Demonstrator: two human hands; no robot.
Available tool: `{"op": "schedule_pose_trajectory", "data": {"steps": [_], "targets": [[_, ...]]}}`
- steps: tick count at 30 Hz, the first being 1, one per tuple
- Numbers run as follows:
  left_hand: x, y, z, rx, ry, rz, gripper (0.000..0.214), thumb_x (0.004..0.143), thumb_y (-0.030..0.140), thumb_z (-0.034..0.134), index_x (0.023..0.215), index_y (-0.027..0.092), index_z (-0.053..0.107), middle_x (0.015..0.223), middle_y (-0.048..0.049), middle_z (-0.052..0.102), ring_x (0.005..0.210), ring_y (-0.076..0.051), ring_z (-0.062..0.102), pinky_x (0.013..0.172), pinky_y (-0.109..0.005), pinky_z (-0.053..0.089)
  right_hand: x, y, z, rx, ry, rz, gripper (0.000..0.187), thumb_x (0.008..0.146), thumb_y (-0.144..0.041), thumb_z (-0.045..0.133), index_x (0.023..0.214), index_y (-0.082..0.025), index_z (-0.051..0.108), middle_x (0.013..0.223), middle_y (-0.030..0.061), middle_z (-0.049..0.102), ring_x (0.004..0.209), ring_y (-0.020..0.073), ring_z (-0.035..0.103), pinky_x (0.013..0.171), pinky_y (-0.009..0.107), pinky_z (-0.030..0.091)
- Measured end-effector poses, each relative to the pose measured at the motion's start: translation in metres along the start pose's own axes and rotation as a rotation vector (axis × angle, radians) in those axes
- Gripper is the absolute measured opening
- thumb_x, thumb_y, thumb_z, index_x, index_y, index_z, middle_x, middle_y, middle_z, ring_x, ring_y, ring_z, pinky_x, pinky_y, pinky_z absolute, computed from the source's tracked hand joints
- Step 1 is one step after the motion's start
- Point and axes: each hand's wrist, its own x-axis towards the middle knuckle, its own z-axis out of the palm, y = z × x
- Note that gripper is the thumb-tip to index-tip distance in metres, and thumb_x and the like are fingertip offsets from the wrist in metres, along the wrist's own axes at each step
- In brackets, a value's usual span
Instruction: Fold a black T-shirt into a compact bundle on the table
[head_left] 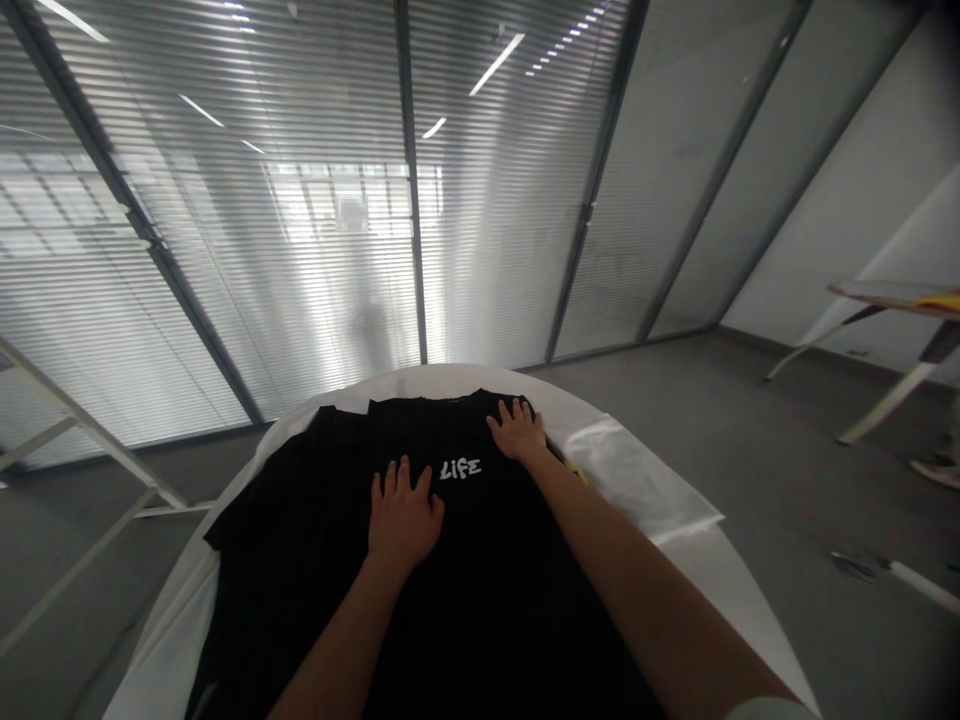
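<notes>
head view: both hands (pixel 405 515) (pixel 517 430) lie spread on a black shirt (pixel 487 560).

A white-lettered black T-shirt (pixel 487 570) lies spread on a white table (pixel 724 562).

Passage: air over the black short-sleeved T-shirt with white lettering (pixel 480 560), between the bare left hand (pixel 403 515) and bare right hand (pixel 517 428), both laid flat on it.
Side room: strip of rounded white-covered table (pixel 727 590), right of the right forearm.
Obstacle, low: crumpled clear plastic bag (pixel 637 475), just beside the right forearm.
Obstacle, far: tall glass partition with pale slatted blinds (pixel 495 250), behind the table's far edge; gap hard to judge.
Obstacle, left: white metal frame (pixel 112 445), beyond the table.
</notes>
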Motion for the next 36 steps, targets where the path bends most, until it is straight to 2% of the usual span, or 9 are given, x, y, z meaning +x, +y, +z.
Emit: {"op": "schedule_pose_trajectory", "data": {"steps": [4, 8, 13, 17, 20, 26, 36], "targets": [[-0.001, 0.0, 0.0, 0.005, 0.006, 0.002, 0.05, 0.09, 0.039, 0.043, 0.137, 0.026, 0.054, 0.15, -0.0131, 0.043, 0.139, -0.033, 0.035, 0.114, -0.053, 0.018, -0.002, -0.003, -0.005, 0.004, -0.005, 0.001, 0.072, 0.095, -0.062, 0.023, 0.155, -0.023, 0.019, 0.161, 0.0139, 0.011, 0.148, 0.031, 0.005, 0.115, 0.054, 0.003], [-0.001, 0.0, -0.001, 0.01, 0.018, 0.0, 0.051, 0.089, 0.039, 0.044, 0.137, 0.026, 0.054, 0.15, -0.0136, 0.043, 0.138, -0.032, 0.035, 0.114, -0.053, 0.019, -0.023, -0.004, -0.012, 0.033, 0.053, -0.103, 0.065, 0.097, -0.056, 0.027, 0.154, -0.025, 0.023, 0.16, 0.0117, 0.019, 0.148, 0.0301, 0.008, 0.116, 0.049, 0.008], [-0.002, 0.001, -0.002, 0.004, 0.001, 0.0, 0.05, 0.089, 0.039, 0.044, 0.137, 0.027, 0.055, 0.15, -0.0135, 0.042, 0.138, -0.033, 0.035, 0.113, -0.053, 0.019, -0.081, 0.005, -0.019, 0.022, 0.116, -0.24, 0.06, 0.099, -0.051, 0.028, 0.154, -0.027, 0.023, 0.161, 0.0092, 0.018, 0.148, 0.0289, 0.009, 0.116, 0.047, 0.014], [-0.002, 0.001, -0.002, 0.005, -0.006, 0.001, 0.051, 0.089, 0.04, 0.043, 0.138, 0.026, 0.054, 0.15, -0.0148, 0.042, 0.138, -0.034, 0.035, 0.113, -0.053, 0.02, -0.131, 0.016, -0.018, -0.018, 0.036, -0.207, 0.062, 0.098, -0.053, 0.031, 0.154, -0.025, 0.025, 0.159, 0.0131, 0.02, 0.147, 0.0323, 0.015, 0.114, 0.049, 0.017], [-0.001, 0.001, -0.001, 0.009, -0.017, 0.0, 0.052, 0.09, 0.04, 0.042, 0.138, 0.026, 0.053, 0.15, -0.0143, 0.042, 0.138, -0.034, 0.035, 0.113, -0.054, 0.019, -0.154, 0.022, -0.014, -0.052, 0.058, -0.194, 0.061, 0.099, -0.052, 0.03, 0.153, -0.023, 0.028, 0.158, 0.0145, 0.024, 0.147, 0.0311, 0.016, 0.115, 0.047, 0.014], [0.0, 0.001, -0.001, 0.036, -0.031, 0.006, 0.051, 0.091, 0.041, 0.04, 0.139, 0.026, 0.053, 0.151, -0.0143, 0.041, 0.139, -0.033, 0.035, 0.113, -0.054, 0.02, -0.163, 0.024, -0.009, -0.082, 0.125, -0.168, 0.061, 0.099, -0.052, 0.03, 0.152, -0.022, 0.032, 0.157, 0.0155, 0.026, 0.146, 0.0325, 0.019, 0.115, 0.046, 0.013], [-0.001, 0.001, 0.002, 0.044, -0.012, 0.009, 0.051, 0.091, 0.042, 0.039, 0.138, 0.027, 0.053, 0.149, -0.0142, 0.043, 0.138, -0.033, 0.036, 0.112, -0.054, 0.021, -0.165, 0.028, -0.008, -0.111, 0.137, -0.193, 0.063, 0.098, -0.053, 0.031, 0.151, -0.02, 0.033, 0.155, 0.0179, 0.029, 0.144, 0.0334, 0.023, 0.114, 0.046, 0.015]]}}
